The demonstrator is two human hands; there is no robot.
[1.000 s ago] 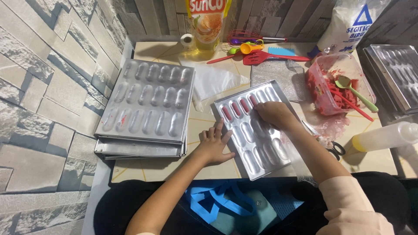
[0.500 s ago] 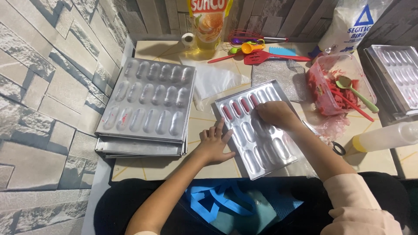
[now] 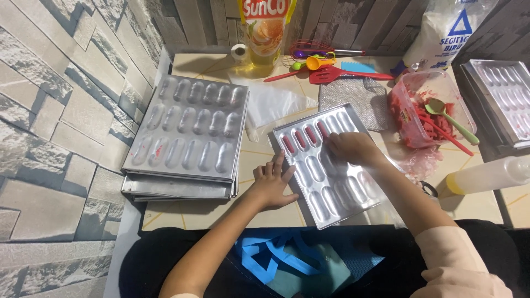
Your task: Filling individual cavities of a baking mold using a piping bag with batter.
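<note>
The left hand [image 3: 271,185], fingers spread flat, still steadied the oval-cavity metal mould tray [image 3: 326,165]; the right hand [image 3: 349,148], fingers curled, kept pressing red dough [image 3: 302,138] into the fourth cavity.

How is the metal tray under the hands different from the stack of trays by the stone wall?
The tray under the hands lies alone and tilted, with red filling in a few top cavities; the stack by the wall is several trays piled up, nearly bare. The left hand and right hand touch the single tray; nobody touches the stack. Both are shiny, with oval cavities.
</note>
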